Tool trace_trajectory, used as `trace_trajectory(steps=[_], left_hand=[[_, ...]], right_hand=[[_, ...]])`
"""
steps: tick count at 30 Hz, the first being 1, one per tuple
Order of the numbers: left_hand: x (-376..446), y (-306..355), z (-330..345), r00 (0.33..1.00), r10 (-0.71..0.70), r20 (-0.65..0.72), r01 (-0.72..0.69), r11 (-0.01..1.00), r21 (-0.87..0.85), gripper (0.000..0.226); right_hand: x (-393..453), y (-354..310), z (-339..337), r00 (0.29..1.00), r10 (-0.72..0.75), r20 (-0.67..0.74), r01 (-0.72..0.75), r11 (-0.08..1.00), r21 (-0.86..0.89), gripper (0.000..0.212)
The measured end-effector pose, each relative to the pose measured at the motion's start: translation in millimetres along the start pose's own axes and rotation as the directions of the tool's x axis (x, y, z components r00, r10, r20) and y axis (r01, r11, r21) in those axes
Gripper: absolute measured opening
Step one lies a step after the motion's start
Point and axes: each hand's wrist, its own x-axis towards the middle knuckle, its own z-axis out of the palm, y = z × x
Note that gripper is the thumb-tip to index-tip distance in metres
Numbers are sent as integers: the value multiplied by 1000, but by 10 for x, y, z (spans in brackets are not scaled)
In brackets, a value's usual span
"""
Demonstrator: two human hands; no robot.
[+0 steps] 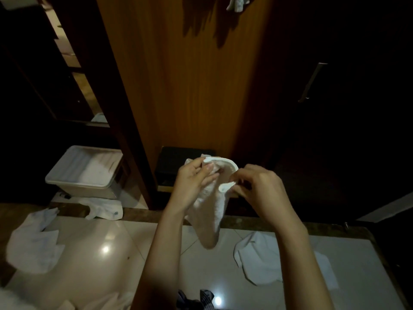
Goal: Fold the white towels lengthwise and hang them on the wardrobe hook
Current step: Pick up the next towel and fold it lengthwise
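A person stands facing a tall wooden wardrobe panel (185, 86) and holds one white towel (212, 204) up in front of the body with both bare hands, above a glossy tiled floor (107, 249). The left hand (196, 177) pinches one corner of the towel's top edge between thumb and curled fingers; the right hand (257, 186) pinches the other end of that edge, just beside it. The top edge arcs between the two hands, and the rest of the cloth hangs straight down, so its long axis runs vertically, between the forearms. Both hands sit about equally close to the wardrobe. The hanging place appears to lie high ahead: pale cloth (237, 3) shows at the very top of the view, though the hook itself cannot be made out. The lift would therefore go up and forward. More white towels lie on the floor, one to the left (33, 245) and one to the right (266, 258).
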Motion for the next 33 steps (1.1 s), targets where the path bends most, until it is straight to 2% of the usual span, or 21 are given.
trace_trajectory(steps=[4, 8, 14, 17, 20, 22, 24, 27, 31, 33], left_hand=[[-38, 40, -19, 992, 38, 123, -50, 994, 95, 22], [-26, 70, 9, 983, 43, 178, -71, 985, 154, 25], [-17, 91, 91, 967, 40, 250, -78, 986, 145, 26], [-13, 108, 131, 963, 13, 268, -48, 991, 123, 28], [-5, 112, 139, 964, -8, 265, -12, 997, 75, 25], [-17, 113, 147, 961, 19, 275, -53, 992, 117, 18], [-24, 80, 149, 955, 78, 285, -134, 974, 184, 41], [-13, -13, 148, 956, 46, 289, -99, 980, 172, 56], [-12, -59, 127, 943, 16, 331, -75, 984, 165, 61], [-17, -49, 117, 927, -46, 372, -39, 975, 218, 56]], right_hand=[[29, 53, 18, 986, 37, -164, -33, 999, 29, 20], [63, 52, 7, 986, 93, -137, -73, 987, 140, 28], [95, 60, 18, 982, 92, -164, -75, 991, 109, 19], [106, 61, -8, 974, 121, -192, -74, 969, 236, 10], [115, 45, -37, 952, 157, -261, -58, 936, 348, 11], [119, 27, -65, 945, 170, -279, -27, 892, 452, 11], [127, 1, -116, 952, 156, -264, 20, 828, 561, 16], [139, -29, -198, 962, 108, -250, 93, 731, 676, 31], [138, -21, -251, 959, 156, -237, 124, 520, 845, 28], [144, -11, -252, 948, 202, -245, 119, 490, 863, 28]])
